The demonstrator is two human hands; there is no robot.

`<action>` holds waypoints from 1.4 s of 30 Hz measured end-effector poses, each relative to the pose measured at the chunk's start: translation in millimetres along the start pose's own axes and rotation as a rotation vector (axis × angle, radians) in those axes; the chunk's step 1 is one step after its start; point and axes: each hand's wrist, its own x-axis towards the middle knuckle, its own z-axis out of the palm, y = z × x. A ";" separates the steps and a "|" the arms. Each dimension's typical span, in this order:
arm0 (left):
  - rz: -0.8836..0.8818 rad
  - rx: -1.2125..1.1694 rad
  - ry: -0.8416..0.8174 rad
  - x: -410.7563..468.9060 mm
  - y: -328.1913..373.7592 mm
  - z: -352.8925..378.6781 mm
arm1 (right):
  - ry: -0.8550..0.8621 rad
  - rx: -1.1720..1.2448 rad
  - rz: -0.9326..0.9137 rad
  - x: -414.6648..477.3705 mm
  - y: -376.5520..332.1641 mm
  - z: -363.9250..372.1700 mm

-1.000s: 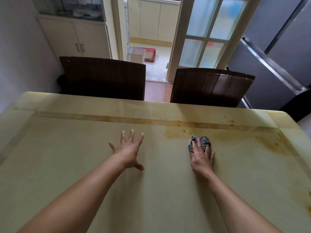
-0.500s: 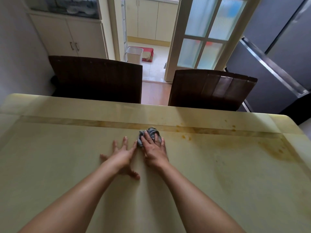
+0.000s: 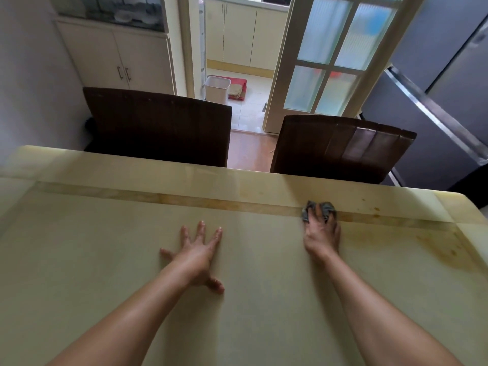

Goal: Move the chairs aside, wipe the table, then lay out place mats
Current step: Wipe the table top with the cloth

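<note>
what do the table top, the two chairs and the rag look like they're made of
Table top: polished stone, perhaps onyx or marble, or an imitation; pale, glossy, with amber veining and soft reflections. Left chair and right chair: dark brown, probably varnished wood; the right one's back shows shiny vertical panels. Rag: soft grey cloth, matte, bunched in folds.
</note>
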 end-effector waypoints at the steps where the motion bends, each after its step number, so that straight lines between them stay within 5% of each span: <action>1: 0.000 0.001 -0.001 -0.1 0.0 -0.7 | 0.009 0.008 -0.020 -2.1 -11.0 3.3; 8: 0.000 0.157 0.055 4.1 6.8 -9.9 | -0.225 0.018 -0.496 -11.5 -123.1 30.0; 12: -0.028 0.093 0.105 23.2 9.6 -25.3 | -0.301 -0.016 -0.603 11.2 -157.1 34.9; 20: -0.059 0.032 -0.001 36.9 8.7 -26.5 | -0.191 0.013 -0.432 71.6 -161.9 25.6; 33: -0.061 0.014 0.022 34.1 9.2 -25.2 | -0.057 0.005 -0.041 99.4 9.8 -17.8; 36: -0.059 0.022 0.026 33.8 10.6 -27.3 | -0.033 -0.001 -0.062 88.5 -4.6 -12.4; 42: -0.079 0.055 -0.010 35.9 8.4 -30.8 | -0.133 -0.012 -0.393 38.0 -48.5 10.3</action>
